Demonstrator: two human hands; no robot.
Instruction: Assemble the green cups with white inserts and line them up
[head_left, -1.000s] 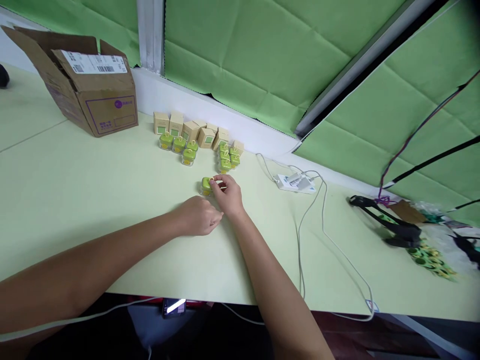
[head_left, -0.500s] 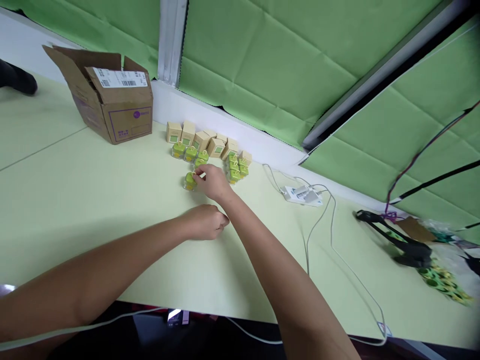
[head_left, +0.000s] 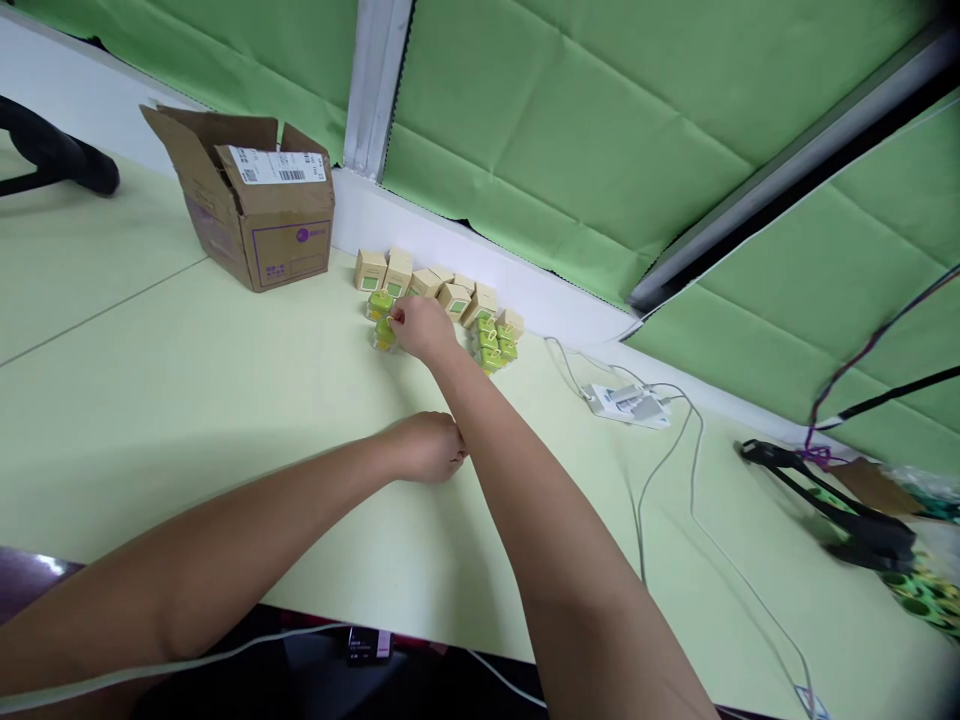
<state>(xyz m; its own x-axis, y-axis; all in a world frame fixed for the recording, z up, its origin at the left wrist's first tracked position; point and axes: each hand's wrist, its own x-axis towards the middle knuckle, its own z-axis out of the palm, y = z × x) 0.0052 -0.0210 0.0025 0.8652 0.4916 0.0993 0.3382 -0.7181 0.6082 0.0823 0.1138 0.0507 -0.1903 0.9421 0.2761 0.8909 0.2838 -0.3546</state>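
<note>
My right hand (head_left: 422, 328) pinches the top of a small clear jar with a green lid (head_left: 385, 336), low over the table or on it; I cannot tell which. Just behind it stands another green-lidded jar (head_left: 379, 303), and my fingers cover part of that area. To the right of my hand is a tight cluster of several more such jars (head_left: 489, 345), with pale loops on their lids. My left hand (head_left: 430, 447) rests on the table as a closed fist, its fingertips partly behind my right forearm; nothing shows in it.
Several small tan boxes (head_left: 397, 273) line the wall behind the jars. An open cardboard carton (head_left: 289, 240) stands at the back left. On the right lie a white power strip (head_left: 628, 405) with cables and a black stand (head_left: 840, 505). A phone (head_left: 369, 645) is below the table edge.
My right hand has carried the green-lidded jar back toward the other jars near the boxes. My left fist stays put on the table. The view has shifted slightly to the left.
</note>
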